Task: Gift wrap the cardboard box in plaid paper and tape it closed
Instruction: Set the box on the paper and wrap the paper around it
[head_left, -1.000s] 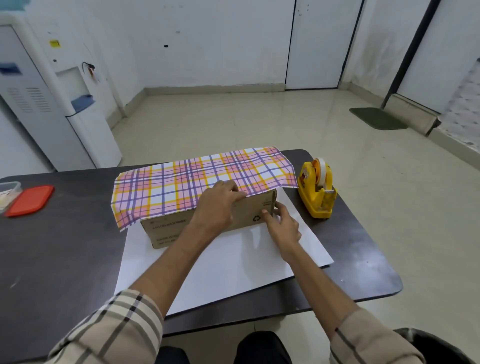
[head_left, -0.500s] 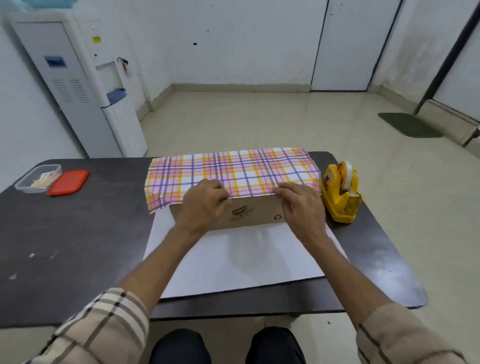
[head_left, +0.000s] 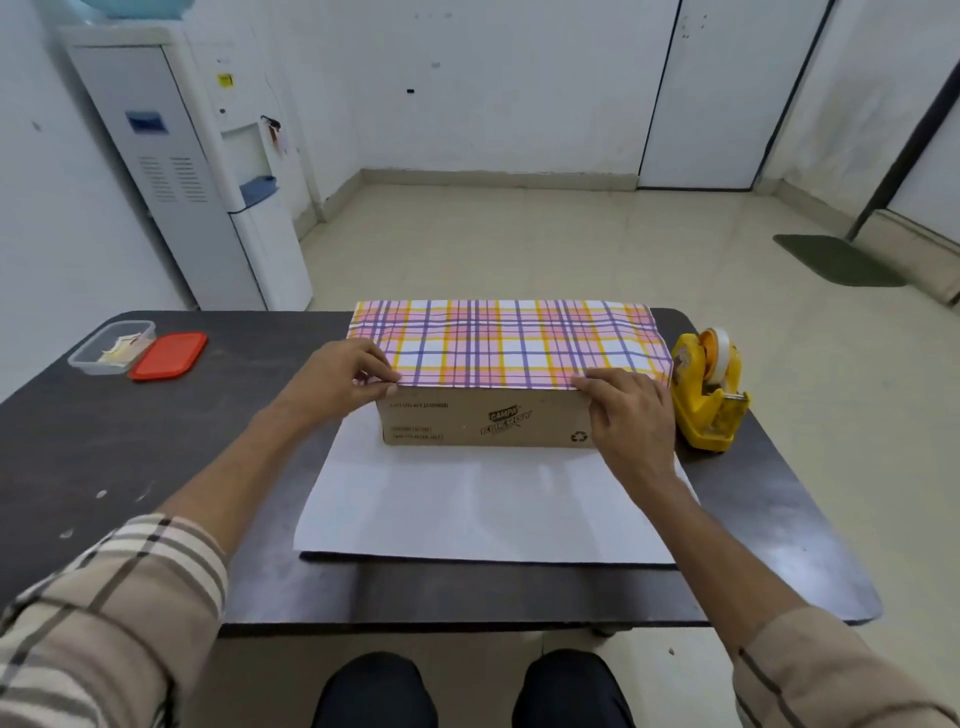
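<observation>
Two hands, one fold. Item: cardboard box (head_left: 488, 423), centre of table (head_left: 156, 467), standing on the white underside of the plaid paper (head_left: 509, 348), whose far flap lay over its top. We pinched that flap's near edge, left hand (head_left: 337, 382) at the box's 9 o'clock end, right hand (head_left: 631, 415) at 3 o'clock. Step, in our judgement: seating the first flap. Next: raise the 6 o'clock flap, overlap, tape; tape dispenser (head_left: 706, 395) stood at 3 o'clock.

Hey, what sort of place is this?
Likely an office back room or break area: a water dispenser against the wall, a dark table with a tape dispenser, bare tiled floor.
</observation>
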